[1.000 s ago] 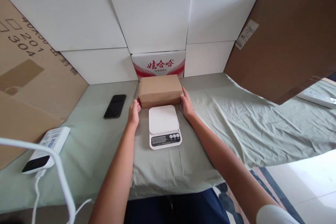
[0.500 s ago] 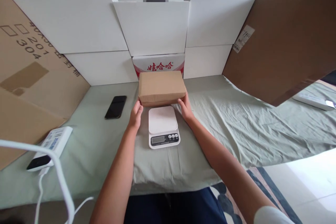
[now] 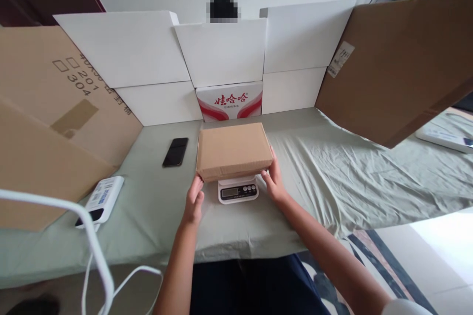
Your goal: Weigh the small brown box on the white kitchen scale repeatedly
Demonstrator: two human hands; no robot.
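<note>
The fingers of the left hand (image 3: 193,202) press flat against the lower left corner of a closed, plain brown cardboard box (image 3: 233,150). The fingers of the right hand (image 3: 274,180) cup the box's lower right corner, so the box is gripped between both hands. The box sits over a small white digital kitchen scale (image 3: 237,190) and hides its platform; only the scale's front strip, with a grey display and three round buttons, shows below the box edge. Whether the box rests fully on the scale cannot be told. The scale stands on a table covered with a wrinkled pale green cloth (image 3: 332,167). A black phone (image 3: 175,151) lies flat on the cloth to the left of the box. Nearer the left edge lies a white power strip (image 3: 100,201). Behind the box stands a white carton with red lettering (image 3: 229,102), flanked by white boxes (image 3: 148,66) and large brown cardboard sheets (image 3: 399,64).
</note>
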